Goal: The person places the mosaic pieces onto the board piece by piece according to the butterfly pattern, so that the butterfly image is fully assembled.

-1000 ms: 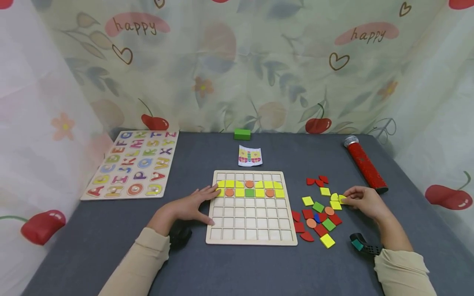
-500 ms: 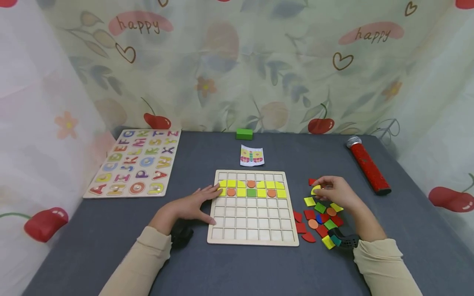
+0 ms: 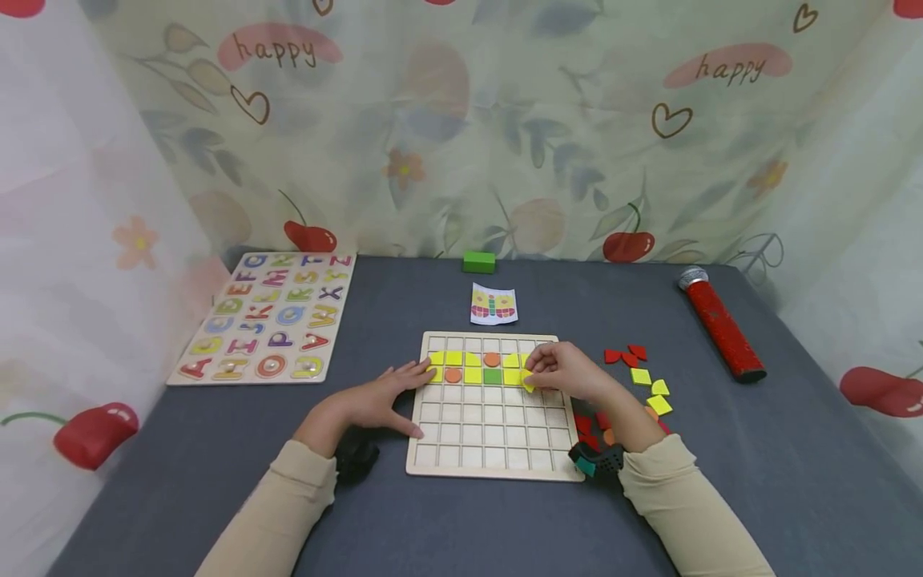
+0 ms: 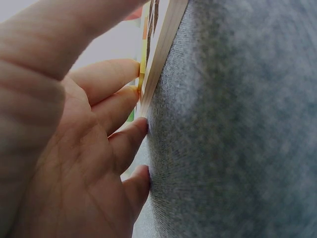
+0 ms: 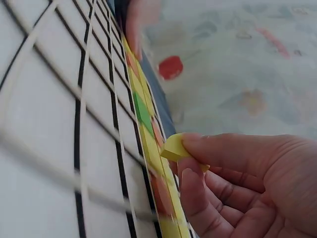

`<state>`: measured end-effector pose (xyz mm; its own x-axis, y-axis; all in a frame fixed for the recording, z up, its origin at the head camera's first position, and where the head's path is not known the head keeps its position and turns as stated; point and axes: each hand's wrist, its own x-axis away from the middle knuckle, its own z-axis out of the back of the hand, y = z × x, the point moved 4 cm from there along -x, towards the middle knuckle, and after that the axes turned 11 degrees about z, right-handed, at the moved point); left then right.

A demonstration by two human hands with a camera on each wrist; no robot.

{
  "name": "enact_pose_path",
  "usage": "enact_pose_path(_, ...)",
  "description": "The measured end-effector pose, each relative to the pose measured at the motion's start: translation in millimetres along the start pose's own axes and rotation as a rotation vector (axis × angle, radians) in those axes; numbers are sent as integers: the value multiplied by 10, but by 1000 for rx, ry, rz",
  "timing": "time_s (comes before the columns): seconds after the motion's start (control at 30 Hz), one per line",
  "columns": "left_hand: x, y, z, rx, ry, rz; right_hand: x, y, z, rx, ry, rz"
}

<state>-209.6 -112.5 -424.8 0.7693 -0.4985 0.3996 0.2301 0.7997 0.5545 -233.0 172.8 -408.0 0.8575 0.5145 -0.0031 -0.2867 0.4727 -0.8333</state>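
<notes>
A wooden grid board (image 3: 461, 433) lies at the middle of the table, with yellow, orange and green tiles filling much of its second and third rows. My left hand (image 3: 375, 401) rests along the board's left edge, fingers extended, fingertips by the yellow tiles and thumb at the rim lower down. Over the right end of the filled rows, my right hand (image 3: 573, 373) pinches a yellow tile (image 5: 173, 147) with a rounded side between thumb and finger. The right wrist view shows that tile tilted just above the rows. The hand covers some tiles at that end.
Loose yellow tiles (image 3: 659, 405) and red tiles (image 3: 613, 356) lie right of the board, partly behind the right forearm. A small pattern card (image 3: 493, 305) and a green block (image 3: 479, 262) are beyond the board. An alphabet board (image 3: 252, 346) lies left, a red microphone (image 3: 721, 328) right.
My right hand has picked up a yellow tile from the loose pieces and carried it left over the board. The left hand has stayed on the board's edge.
</notes>
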Motion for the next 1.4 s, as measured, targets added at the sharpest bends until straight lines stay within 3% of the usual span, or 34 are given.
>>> enact_pose_path(0.27, 4, 6, 5, 0, -3, 9, -296, -221, -358, -49, -79, 64)
enact_pose_path(0.67, 8, 4, 6, -5, -8, -18, -607, -397, -850, -154, -90, -14)
enact_pose_path(0.8, 6, 2, 4, -8, -5, -26, -662, -430, -916, -98, -53, 2)
enact_pose_path(1.07, 13, -4, 20, 15, -2, -18, -713, -529, -994, 81, -11, 119)
enact_pose_path(1.4, 18, 1, 10, 14, -2, -37, -698, -545, -999, 171, -15, 108)
